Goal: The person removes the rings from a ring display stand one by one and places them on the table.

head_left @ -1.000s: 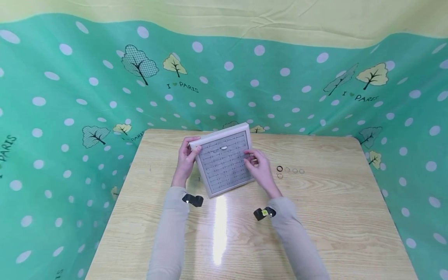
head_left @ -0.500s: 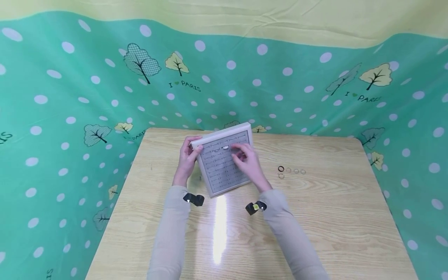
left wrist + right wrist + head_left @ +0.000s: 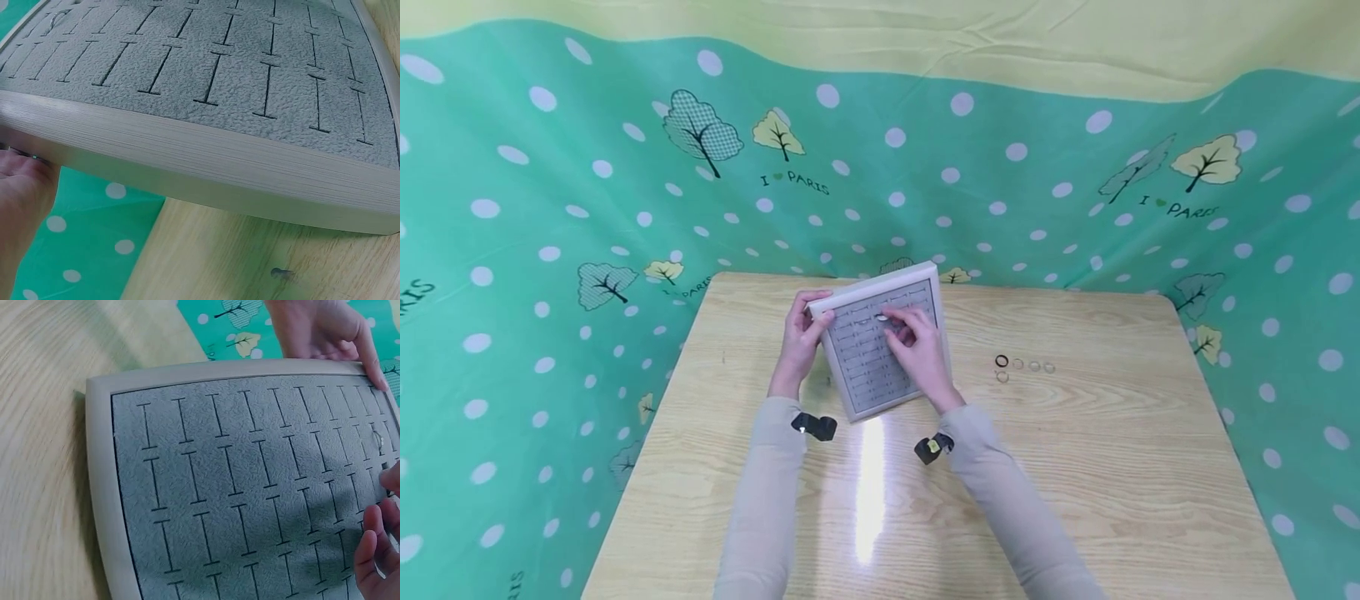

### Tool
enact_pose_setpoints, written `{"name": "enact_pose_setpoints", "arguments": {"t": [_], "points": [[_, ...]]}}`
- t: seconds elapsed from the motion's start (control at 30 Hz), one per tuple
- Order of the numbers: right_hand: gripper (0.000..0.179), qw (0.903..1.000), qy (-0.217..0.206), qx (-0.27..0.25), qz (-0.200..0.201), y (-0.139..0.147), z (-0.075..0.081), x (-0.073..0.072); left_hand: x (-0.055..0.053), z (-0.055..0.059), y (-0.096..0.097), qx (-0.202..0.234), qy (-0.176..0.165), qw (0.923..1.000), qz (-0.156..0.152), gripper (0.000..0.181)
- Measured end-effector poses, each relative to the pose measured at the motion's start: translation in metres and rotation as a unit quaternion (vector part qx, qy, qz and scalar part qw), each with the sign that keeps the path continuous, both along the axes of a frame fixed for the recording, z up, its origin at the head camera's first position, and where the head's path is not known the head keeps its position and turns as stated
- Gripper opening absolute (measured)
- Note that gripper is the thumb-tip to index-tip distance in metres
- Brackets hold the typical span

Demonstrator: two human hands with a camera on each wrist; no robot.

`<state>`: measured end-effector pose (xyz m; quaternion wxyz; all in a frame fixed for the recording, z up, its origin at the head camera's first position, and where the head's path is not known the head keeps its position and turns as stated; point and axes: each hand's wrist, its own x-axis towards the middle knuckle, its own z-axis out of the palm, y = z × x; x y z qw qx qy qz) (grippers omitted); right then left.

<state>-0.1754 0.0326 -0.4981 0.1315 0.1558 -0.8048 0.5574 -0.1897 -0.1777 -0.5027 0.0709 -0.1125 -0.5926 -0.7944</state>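
Note:
A ring display tray (image 3: 872,289) with a pale frame and grey slotted padding stands tilted on the table. My left hand (image 3: 796,346) grips its upper left corner, thumb on the front and fingers behind. Near the top, a ring with a bright face (image 3: 881,317) sits in a slot. The fingertip of my right hand (image 3: 919,354) is at this ring, and the thumb stands apart from it. A thin silver ring (image 3: 379,440) shows in a neighbouring slot in the right wrist view. The right hand is cut off at that view's edge.
On the wooden table (image 3: 1112,467), right of the tray, lie a black ring (image 3: 1002,361) and several thin pale rings (image 3: 1035,366). A green dotted curtain (image 3: 1000,183) hangs behind the table and at both sides.
My right hand has moved left across the tray, from its right edge to the bright-faced ring. The left hand and the tray have stayed nearly still.

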Motion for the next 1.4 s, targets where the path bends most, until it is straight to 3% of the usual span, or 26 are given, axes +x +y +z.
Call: {"name": "enact_pose_setpoints", "arguments": {"t": [0.27, 0.63, 1.17, 1.4], "points": [[0.015, 0.9984, -0.049, -0.018, -0.02, -0.005, 0.007, -0.007, 0.001, 0.001, 0.0, 0.006, -0.008, 1.0, -0.002, 0.027], [0.007, 0.9973, -0.061, 0.04, -0.005, -0.005, 0.011, -0.007, 0.001, 0.002, 0.0, 0.002, -0.01, 0.9999, -0.002, 0.027], [0.008, 0.9977, -0.056, -0.019, 0.035, 0.003, 0.01, 0.001, 0.002, 0.004, 0.004, -0.004, -0.007, 0.9999, -0.009, 0.031], [0.009, 0.9952, -0.077, -0.041, 0.045, 0.01, 0.009, 0.007, 0.002, 0.003, 0.003, -0.001, -0.008, 0.9999, -0.011, 0.033]]}}
